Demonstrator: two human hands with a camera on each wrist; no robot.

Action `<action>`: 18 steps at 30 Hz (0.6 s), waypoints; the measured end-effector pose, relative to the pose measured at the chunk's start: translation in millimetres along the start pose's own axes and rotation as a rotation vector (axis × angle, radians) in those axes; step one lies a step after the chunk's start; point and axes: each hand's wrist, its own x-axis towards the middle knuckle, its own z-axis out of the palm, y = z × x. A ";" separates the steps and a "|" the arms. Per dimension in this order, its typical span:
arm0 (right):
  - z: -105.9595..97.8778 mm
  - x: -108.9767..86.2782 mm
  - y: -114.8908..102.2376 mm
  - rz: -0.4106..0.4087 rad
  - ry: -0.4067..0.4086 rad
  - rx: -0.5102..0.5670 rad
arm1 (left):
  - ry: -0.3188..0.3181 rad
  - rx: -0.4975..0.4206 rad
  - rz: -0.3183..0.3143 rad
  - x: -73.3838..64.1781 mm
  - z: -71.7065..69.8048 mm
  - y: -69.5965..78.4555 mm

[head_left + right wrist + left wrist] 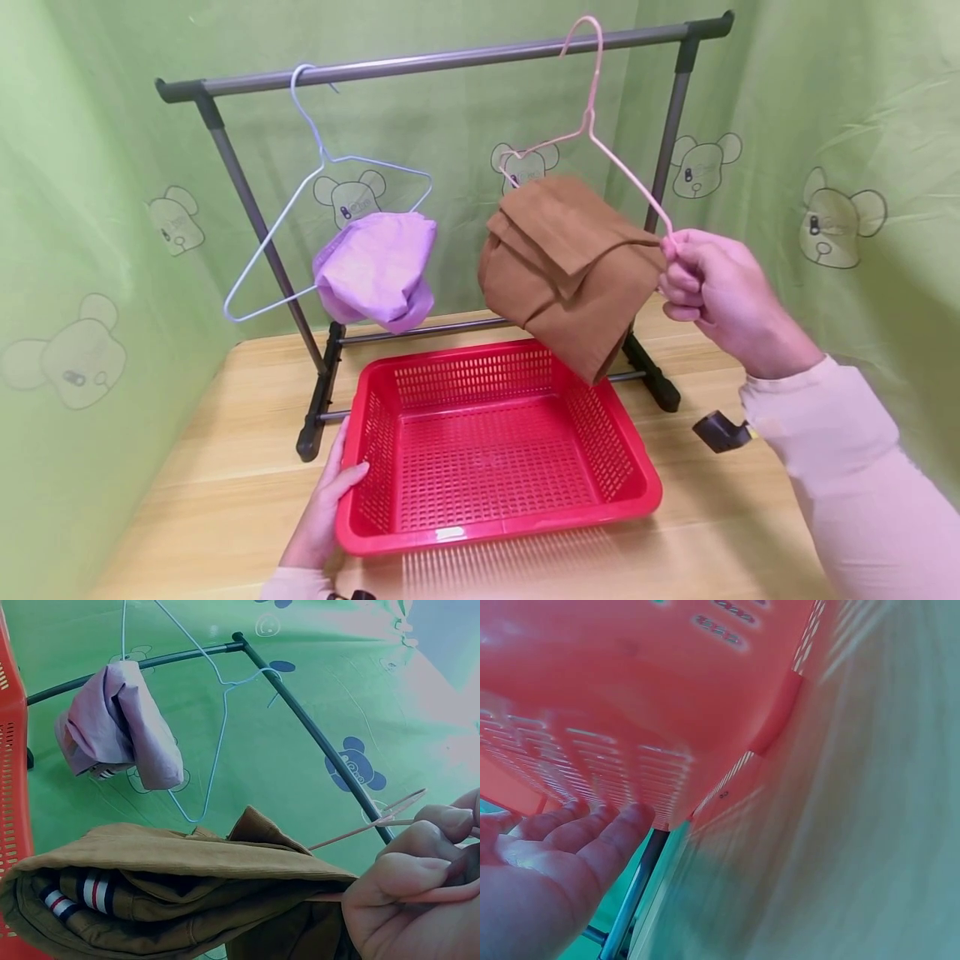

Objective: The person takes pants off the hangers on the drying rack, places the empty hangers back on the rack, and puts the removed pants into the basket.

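A pink wire hanger carries a folded brown cloth piece, hat-like, with striped bands inside that show in the right wrist view. My right hand pinches the hanger's lower right corner together with the edge of the brown cloth. The hanger's hook overlaps the rack's rail in the head view. Lower left, my left hand holds the side of a red plastic basket, thumb over the rim. In the left wrist view its fingers lie along the basket's slotted outer wall.
A grey metal rack stands on the wooden table behind the basket. On its left hangs a blue hanger with a folded purple cloth piece. Green curtains with mouse-head drawings surround the table.
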 end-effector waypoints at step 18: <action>-0.3 -9.3 13.0 0.010 -0.096 0.001 | 0.045 -0.004 -0.025 1.9 0.0 0.2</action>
